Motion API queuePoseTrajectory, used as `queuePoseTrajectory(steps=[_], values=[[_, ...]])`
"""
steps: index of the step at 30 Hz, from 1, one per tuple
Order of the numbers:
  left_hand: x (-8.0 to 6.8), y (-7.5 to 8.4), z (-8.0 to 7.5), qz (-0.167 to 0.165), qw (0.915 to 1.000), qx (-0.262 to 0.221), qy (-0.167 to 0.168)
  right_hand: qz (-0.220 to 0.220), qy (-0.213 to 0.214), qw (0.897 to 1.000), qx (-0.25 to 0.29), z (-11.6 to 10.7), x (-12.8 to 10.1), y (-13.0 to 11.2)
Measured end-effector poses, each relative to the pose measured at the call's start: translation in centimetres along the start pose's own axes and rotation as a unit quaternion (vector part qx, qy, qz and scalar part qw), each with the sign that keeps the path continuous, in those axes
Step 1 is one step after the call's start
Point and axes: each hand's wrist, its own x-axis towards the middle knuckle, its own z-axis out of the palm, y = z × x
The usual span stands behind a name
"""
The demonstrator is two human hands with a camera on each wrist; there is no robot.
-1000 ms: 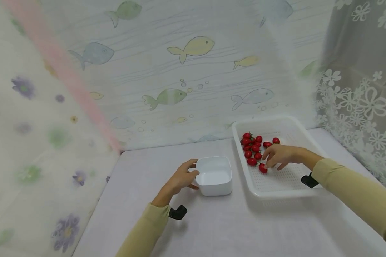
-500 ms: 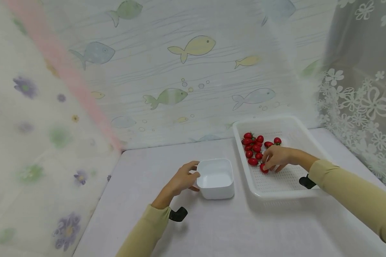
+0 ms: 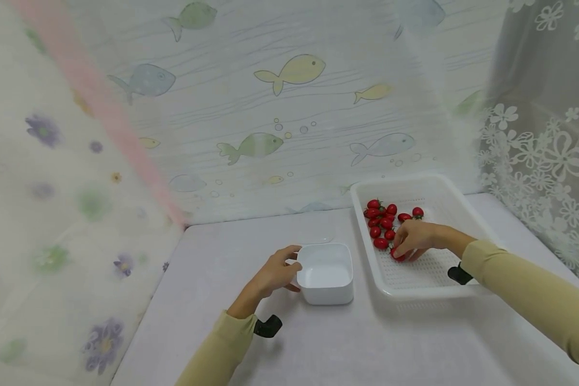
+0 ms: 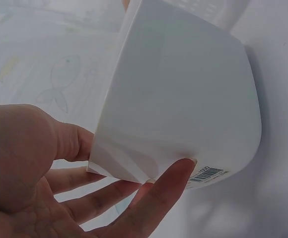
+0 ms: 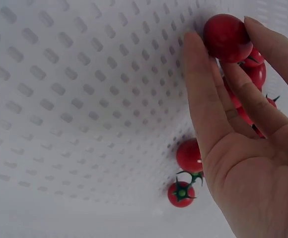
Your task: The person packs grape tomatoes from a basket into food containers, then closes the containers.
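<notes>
Cherry tomato (image 5: 228,37), round and red, sits pinched between the thumb and fingertips of the right hand (image 3: 416,238), low over the perforated floor of the white tray (image 3: 431,279) near that tray's left wall. Nearest the person, two pale yellow sleeves (image 3: 531,292) reach forward over the white counter (image 3: 366,343), each wrist carrying a small black mount. The left hand (image 3: 275,273) rests against the left side of a small white square bowl (image 3: 325,271), its fingers curved round the wall, the thumb at the rim and the fingertips under the base where a barcode label (image 4: 206,173) shows in the left wrist view. The bowl stands on the counter just left of the tray, the two close but apart. Beyond the right hand, a cluster of cherry tomatoes (image 3: 381,220) with green stems lies in the tray's far left part, some touching one another. Behind the counter hangs a pale curtain printed with fish (image 3: 291,69), with a lace curtain of flowers (image 3: 540,150) to the right.
</notes>
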Motion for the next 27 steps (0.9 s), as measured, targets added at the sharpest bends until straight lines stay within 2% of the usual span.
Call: queuePoseTrajectory(steps=[13, 27], values=[[0.0, 0.0, 0.2, -0.005, 1.0, -0.004, -0.004, -0.014, -0.003, 1.0, 0.011, -0.2, -0.3, 0.3], [0.0, -0.8, 0.0, -0.005, 0.9997, -0.014, -0.017, -0.031, -0.014, 0.998, 0.048, -0.9, -1.1, -0.5]])
